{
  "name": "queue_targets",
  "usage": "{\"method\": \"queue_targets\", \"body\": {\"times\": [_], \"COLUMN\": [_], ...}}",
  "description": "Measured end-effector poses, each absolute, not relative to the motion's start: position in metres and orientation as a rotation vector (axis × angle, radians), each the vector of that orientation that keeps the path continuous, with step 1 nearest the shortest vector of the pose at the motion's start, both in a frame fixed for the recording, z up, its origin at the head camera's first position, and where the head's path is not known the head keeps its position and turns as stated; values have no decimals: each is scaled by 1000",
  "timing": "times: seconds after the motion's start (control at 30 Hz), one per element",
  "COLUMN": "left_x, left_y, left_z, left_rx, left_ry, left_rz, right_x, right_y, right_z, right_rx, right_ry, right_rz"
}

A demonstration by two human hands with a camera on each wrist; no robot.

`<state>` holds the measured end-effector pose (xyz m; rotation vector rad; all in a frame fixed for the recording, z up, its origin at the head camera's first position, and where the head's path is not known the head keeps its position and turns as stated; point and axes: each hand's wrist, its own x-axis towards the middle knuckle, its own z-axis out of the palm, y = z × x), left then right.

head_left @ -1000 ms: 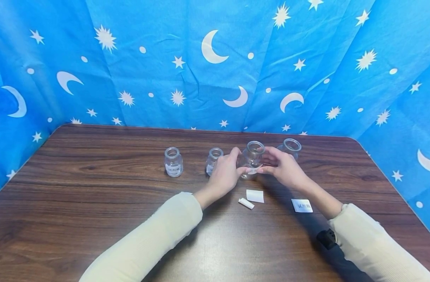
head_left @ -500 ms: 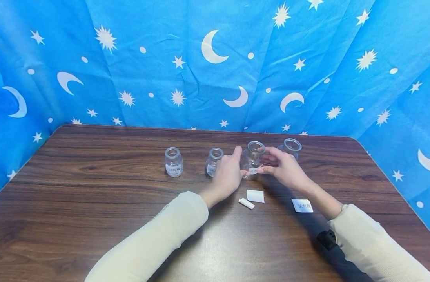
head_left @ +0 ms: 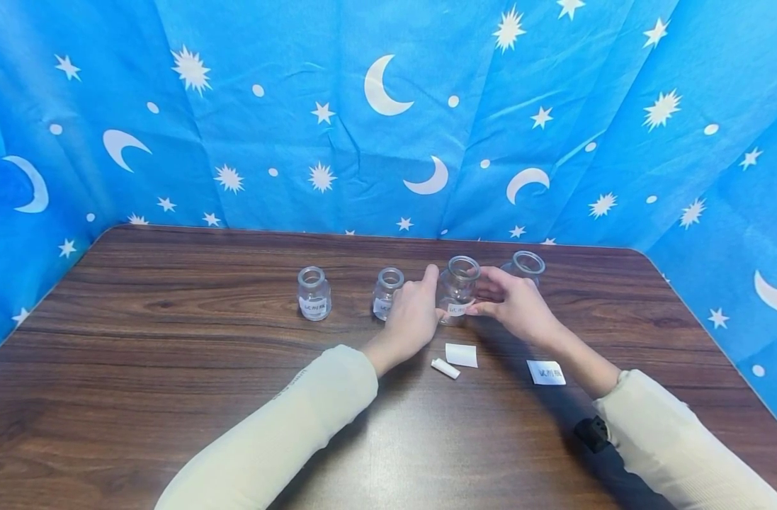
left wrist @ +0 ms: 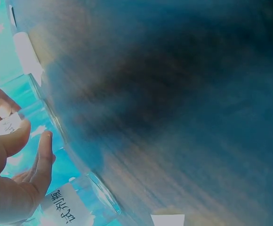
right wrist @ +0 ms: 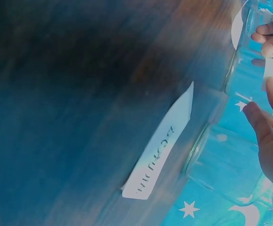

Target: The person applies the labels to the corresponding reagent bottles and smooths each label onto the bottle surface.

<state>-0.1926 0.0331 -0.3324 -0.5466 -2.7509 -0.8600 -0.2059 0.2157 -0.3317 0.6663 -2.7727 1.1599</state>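
Observation:
A large clear glass jar (head_left: 462, 283) stands upright on the table, with a white label (head_left: 457, 309) bearing black characters low on its front. My left hand (head_left: 412, 322) holds the jar from the left, its thumb (left wrist: 15, 140) at the label. From the right, my right hand (head_left: 518, 308) grips the same jar, fingers round its side and thumb on the label's other end. A smaller labelled jar (head_left: 388, 287) stands just left of my left hand, partly hidden by it. Behind my right hand is another large jar (head_left: 527, 265), also partly hidden.
Farther left stands a small labelled jar (head_left: 313, 294). In front of the held jar lie a blank white paper piece (head_left: 461, 355) and a rolled white strip (head_left: 445, 368). A folded label sheet with writing (head_left: 546, 372) lies near my right forearm. Blue star-patterned cloth (head_left: 299, 142) hangs behind.
My left hand has shifted slightly to the right, and its thumb has drawn back from the label, showing more of the writing. The right hand keeps its place on the jar.

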Motion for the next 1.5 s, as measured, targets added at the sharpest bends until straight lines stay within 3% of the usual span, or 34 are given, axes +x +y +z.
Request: {"method": "queue_targets", "body": {"times": [1.07, 1.5], "left_x": [-193, -171], "left_y": [35, 24], "left_z": [-330, -304], "left_rx": [-485, -393], "left_ry": [-2854, -2968], "left_rz": [-818, -1048], "right_x": [-200, -171], "right_y": [218, 245], "right_z": [-330, -310], "right_rx": [714, 753], "right_ry": [-2830, -2937], "right_rz": [998, 1050]}}
